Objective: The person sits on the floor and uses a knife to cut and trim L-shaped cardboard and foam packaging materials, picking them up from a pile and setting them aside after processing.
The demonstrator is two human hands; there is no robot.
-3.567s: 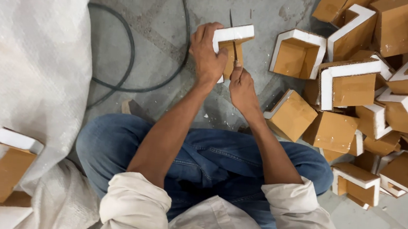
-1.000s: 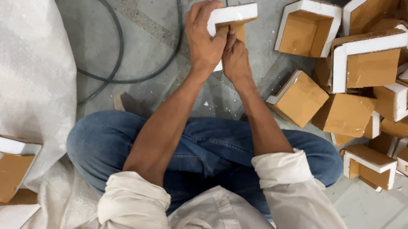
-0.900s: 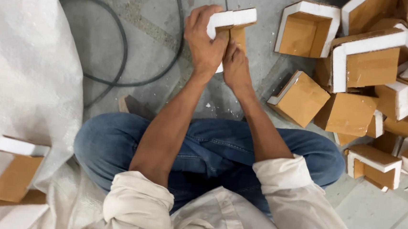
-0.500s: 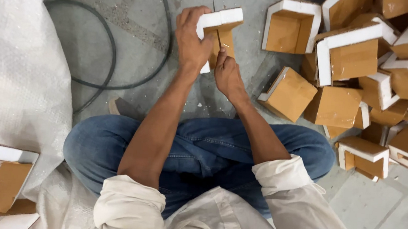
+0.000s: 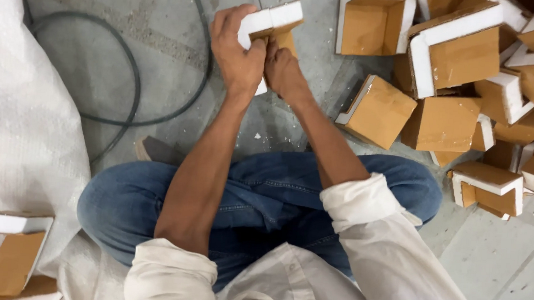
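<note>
Concrete floor (image 5: 160, 67), person seated. Left hand (image 5: 239, 54) fingers clamped on foam-and-cardboard corner piece (image 5: 272, 25), steadying it; right hand (image 5: 285, 73) fingers pinched its underside. Pile of pieces (image 5: 465, 89) beside.

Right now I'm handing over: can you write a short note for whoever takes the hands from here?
Left hand grips a white foam corner piece backed with brown cardboard, held above the concrete floor.
Right hand pinches its cardboard side from below.
Pile of similar corner pieces lies to the right; one more sits lower left by the white sack.
How many are finished cannot be told.
</note>
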